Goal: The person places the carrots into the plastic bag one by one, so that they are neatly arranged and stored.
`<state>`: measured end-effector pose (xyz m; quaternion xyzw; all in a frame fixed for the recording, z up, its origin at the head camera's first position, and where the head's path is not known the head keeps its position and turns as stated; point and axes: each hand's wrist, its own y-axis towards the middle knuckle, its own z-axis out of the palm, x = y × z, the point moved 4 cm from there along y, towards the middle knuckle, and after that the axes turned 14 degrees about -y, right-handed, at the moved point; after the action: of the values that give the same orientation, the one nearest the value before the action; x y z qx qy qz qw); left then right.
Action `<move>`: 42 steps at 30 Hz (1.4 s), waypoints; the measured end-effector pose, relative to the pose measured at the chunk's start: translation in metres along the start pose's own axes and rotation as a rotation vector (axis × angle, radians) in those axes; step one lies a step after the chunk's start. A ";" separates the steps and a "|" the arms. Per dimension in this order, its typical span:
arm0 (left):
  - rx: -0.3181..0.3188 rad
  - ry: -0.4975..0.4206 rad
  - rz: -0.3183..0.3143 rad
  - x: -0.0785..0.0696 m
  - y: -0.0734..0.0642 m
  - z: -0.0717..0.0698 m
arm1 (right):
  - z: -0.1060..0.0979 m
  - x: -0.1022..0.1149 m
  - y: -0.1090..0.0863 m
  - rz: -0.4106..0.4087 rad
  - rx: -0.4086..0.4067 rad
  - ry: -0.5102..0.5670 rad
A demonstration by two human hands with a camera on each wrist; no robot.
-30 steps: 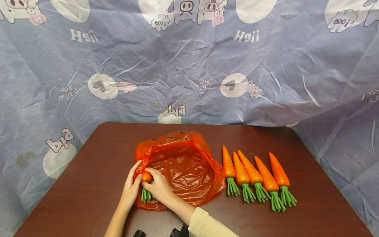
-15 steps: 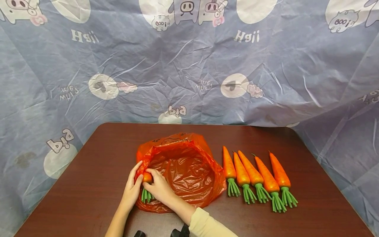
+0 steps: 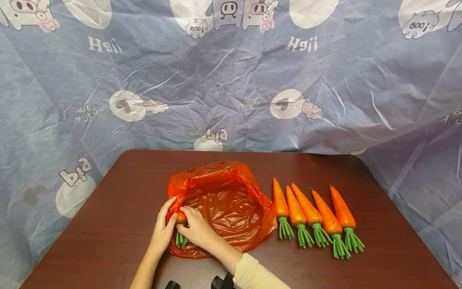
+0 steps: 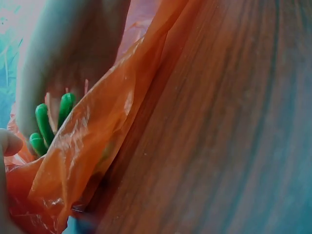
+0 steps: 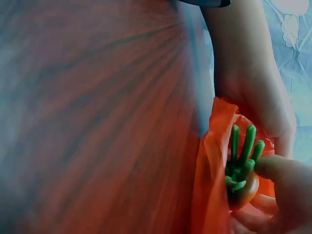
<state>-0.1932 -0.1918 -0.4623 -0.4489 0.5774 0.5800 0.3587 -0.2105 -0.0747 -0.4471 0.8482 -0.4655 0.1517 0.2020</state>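
A red-orange plastic bag (image 3: 249, 243) lies on the table with its wide mouth facing me. My left hand (image 3: 163, 233) holds the bag's left edge, thumb on the inner side and fingers outside. Just inside that edge is an orange carrot (image 3: 181, 218) with green stem stubs (image 5: 248, 145) pointing toward me. My right hand (image 3: 199, 230) grips this carrot near its stem end, thumb on one side and fingers on the other. The carrot's tip is hidden by the hands and the bag. In the left wrist view only the green stubs (image 4: 44, 122) show above the film.
Several more carrots (image 3: 303, 206) lie in a row right of the bag, stems toward me. The brown wooden table (image 3: 115, 192) meets a blue-grey printed cloth (image 3: 216, 80) at its far edge. Black objects (image 3: 222, 282) show at the near edge.
My left thumb has edged slightly right against the carrot, so a little less of its orange top shows. Both hands keep their hold, and the row of carrots lies as before.
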 end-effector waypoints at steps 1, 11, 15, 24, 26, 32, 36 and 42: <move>-0.005 -0.004 -0.002 0.000 0.000 0.000 | -0.001 0.000 -0.001 -0.002 0.008 -0.008; -0.015 0.007 -0.019 -0.002 0.000 -0.003 | -0.015 0.003 -0.005 -0.037 0.075 -0.121; -0.015 0.012 -0.024 -0.002 0.001 -0.003 | -0.022 0.002 -0.009 -0.061 0.073 -0.157; -0.021 -0.003 -0.011 -0.002 0.001 -0.002 | -0.047 -0.005 -0.020 -0.059 0.048 -0.129; -0.021 -0.004 -0.004 -0.002 0.001 -0.002 | -0.053 -0.008 -0.023 -0.040 0.046 -0.112; -0.025 0.002 0.002 -0.003 0.002 -0.003 | -0.074 -0.014 -0.033 -0.004 0.034 -0.061; -0.025 0.002 -0.023 0.001 0.002 -0.003 | -0.086 -0.020 -0.041 0.017 0.032 -0.002; -0.039 0.005 -0.047 0.003 0.003 -0.003 | -0.103 -0.030 -0.053 0.048 0.016 0.046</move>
<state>-0.1971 -0.1955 -0.4638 -0.4708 0.5561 0.5813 0.3621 -0.1887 0.0227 -0.3816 0.8346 -0.4799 0.1796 0.2020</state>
